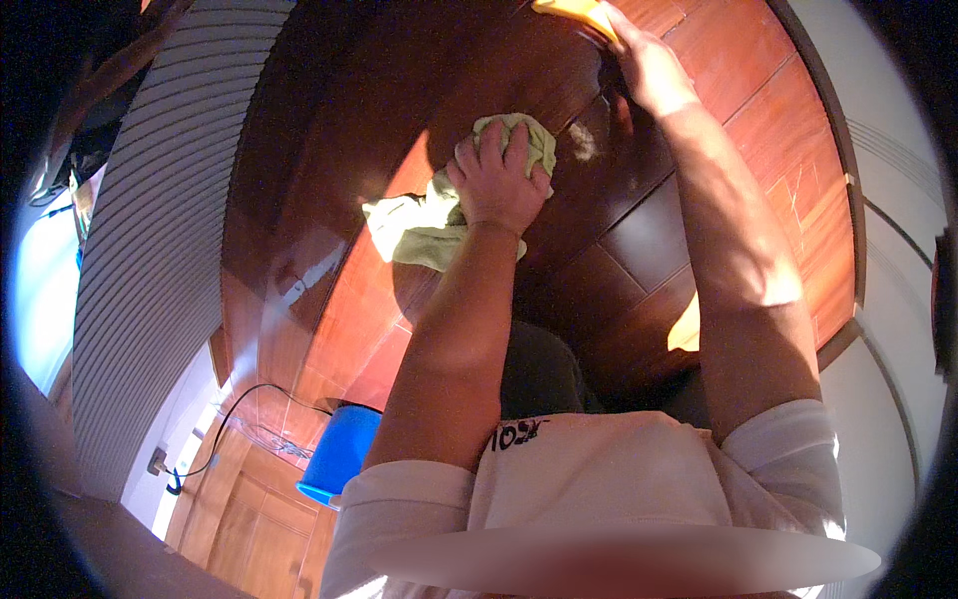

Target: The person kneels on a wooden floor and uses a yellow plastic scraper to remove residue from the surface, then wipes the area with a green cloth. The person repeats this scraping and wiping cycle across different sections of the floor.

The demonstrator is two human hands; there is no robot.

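My left hand [501, 180] lies palm down on a crumpled pale yellow-green cloth [430, 243], its fingers bent over the bunched upper part. The cloth rests on a glossy reddish-brown wooden floor [359, 329], and one end of it spreads left into a strip of sunlight. Farther up and to the right, my right hand [651, 67] grips a yellow object [576, 11] at the top edge of the view. That object is partly cut off, so its kind cannot be told. Both forearms reach forward, bare below pale short sleeves.
A blue plastic bucket [340, 453] stands at lower left, beside my left arm. Behind it, a black cord [258, 389] runs over the floor to a wall socket [157, 462] near a wooden door [258, 531]. A ribbed panel [172, 224] borders the left; a white wall [891, 187] curves along the right.
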